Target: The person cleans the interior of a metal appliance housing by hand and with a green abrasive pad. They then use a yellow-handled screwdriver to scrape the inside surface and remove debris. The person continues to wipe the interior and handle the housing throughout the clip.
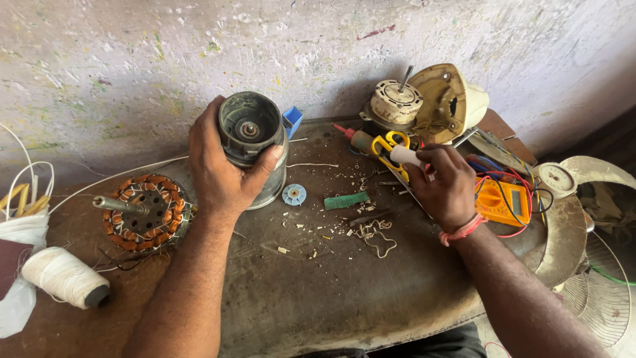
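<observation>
I see the left hand [222, 169] gripping a grey motor housing [253, 142]; the right hand [445, 187] holds a white tube [405, 156], a green strip [346, 200] lying left of it.

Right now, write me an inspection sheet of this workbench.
Surface: worn brown bench top, dusted with chips and wire offcuts.
Job's things: grey motor housing, upright; white-handled tool.
Clutter: copper-wound stator, spool of white thread, yellow scissors, blue plastic disc, green strip, second motor, orange multimeter.
Hands: left hand grips the housing; right hand holds the tool.
Cables: red and black meter leads; white cord.
Surroundings: stained wall; fan guard at right.
</observation>
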